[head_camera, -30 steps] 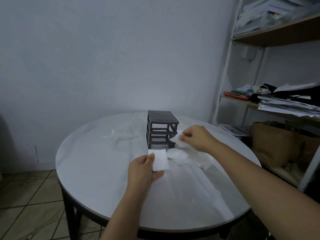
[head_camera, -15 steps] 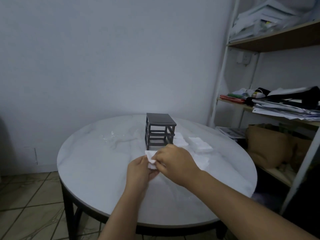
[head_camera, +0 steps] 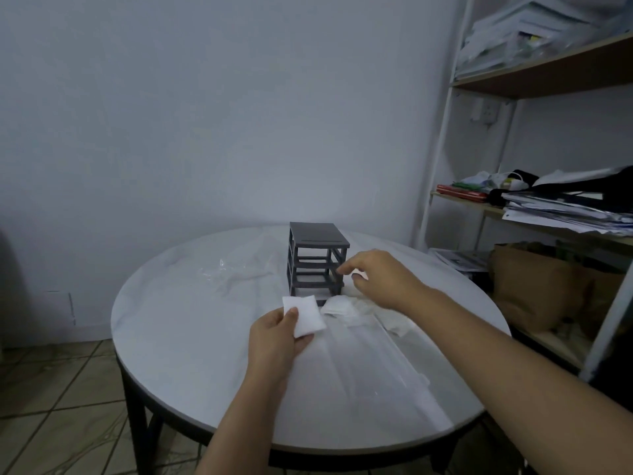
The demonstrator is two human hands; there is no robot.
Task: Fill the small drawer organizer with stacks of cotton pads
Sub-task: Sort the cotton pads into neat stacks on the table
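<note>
So the right hand (head_camera: 380, 279) has let go of the stack of pads (head_camera: 305, 317) and swung back out to the loose pads (head_camera: 342, 308) beside the organizer (head_camera: 317, 248), fingers loosely spread, holding nothing, so I'd guess another pad is next. The left hand (head_camera: 277, 337) pinches the stack just in front of the organizer, long side pointing away; the organizer stands tall on the table (head_camera: 191, 323), open slots facing the person
</note>
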